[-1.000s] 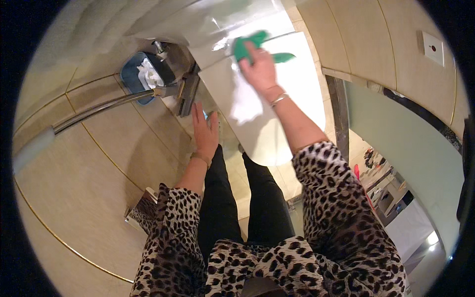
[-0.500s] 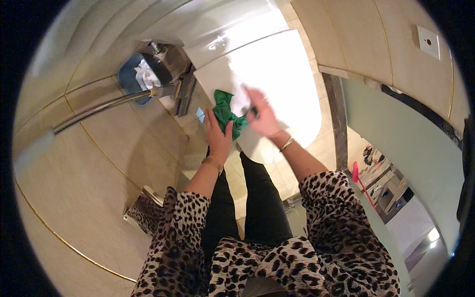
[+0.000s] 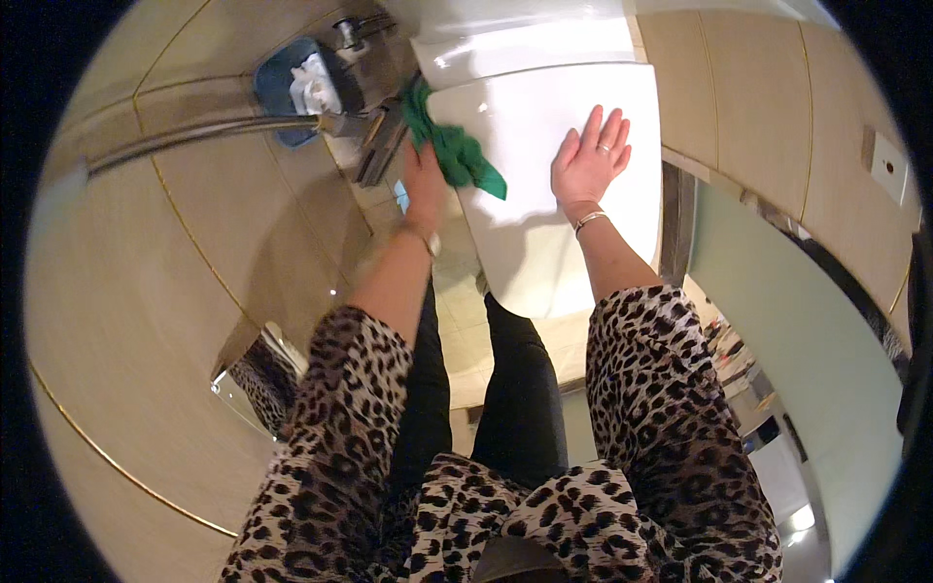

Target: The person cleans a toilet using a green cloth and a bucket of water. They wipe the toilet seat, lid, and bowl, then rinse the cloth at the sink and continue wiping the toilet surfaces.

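A closed white toilet lid (image 3: 525, 262) fills the upper middle. At its left edge my left hand (image 3: 424, 185) grips a crumpled green cloth (image 3: 457, 155). Part of the cloth hangs down past the rim beside the lid, and one corner lies on top of it. My left fingertips are partly hidden by the cloth. On the right part of the lid, my right hand (image 3: 589, 167) lies palm down with its fingers spread, holding nothing.
A blue bin (image 3: 284, 92) with white paper stands at the back left, near a metal hose or bar (image 3: 214, 136) along the tiled wall. A metal paper holder (image 3: 262, 379) sits at lower left. To the right is a pale green door panel (image 3: 777, 282).
My right hand has let go of the cloth and come down flat on the lid, further right. The left hand has carried the cloth up to the lid's left edge. The view has shifted slightly.
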`<state>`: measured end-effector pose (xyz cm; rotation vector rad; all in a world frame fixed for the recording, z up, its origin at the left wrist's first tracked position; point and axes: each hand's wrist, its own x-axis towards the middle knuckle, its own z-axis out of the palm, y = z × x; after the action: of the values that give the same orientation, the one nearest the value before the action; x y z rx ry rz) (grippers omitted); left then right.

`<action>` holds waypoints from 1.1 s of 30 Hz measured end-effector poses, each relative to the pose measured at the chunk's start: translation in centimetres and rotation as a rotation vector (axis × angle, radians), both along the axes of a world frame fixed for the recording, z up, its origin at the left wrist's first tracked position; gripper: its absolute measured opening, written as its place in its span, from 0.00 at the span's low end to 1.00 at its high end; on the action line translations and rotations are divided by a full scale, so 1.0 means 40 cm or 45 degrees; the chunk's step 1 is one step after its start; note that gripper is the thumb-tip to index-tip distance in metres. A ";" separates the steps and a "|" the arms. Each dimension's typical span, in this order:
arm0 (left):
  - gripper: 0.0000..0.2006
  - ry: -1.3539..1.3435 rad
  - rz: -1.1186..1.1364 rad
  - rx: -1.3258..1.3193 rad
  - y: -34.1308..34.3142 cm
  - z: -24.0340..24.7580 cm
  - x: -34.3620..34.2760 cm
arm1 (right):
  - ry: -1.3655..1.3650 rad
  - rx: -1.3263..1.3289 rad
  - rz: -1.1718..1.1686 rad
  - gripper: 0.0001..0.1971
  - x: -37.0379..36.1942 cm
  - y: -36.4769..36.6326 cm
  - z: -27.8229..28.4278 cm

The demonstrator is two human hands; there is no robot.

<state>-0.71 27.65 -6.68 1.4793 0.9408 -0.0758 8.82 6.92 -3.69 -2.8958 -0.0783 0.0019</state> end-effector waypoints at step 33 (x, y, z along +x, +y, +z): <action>0.26 -0.079 0.407 -0.656 -0.067 -0.054 -0.028 | -0.144 -0.207 0.057 0.29 -0.012 0.000 -0.006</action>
<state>-1.83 24.97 -8.83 0.8445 1.0051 -0.0343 8.35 6.91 -3.93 -3.0540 -0.1713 -0.1549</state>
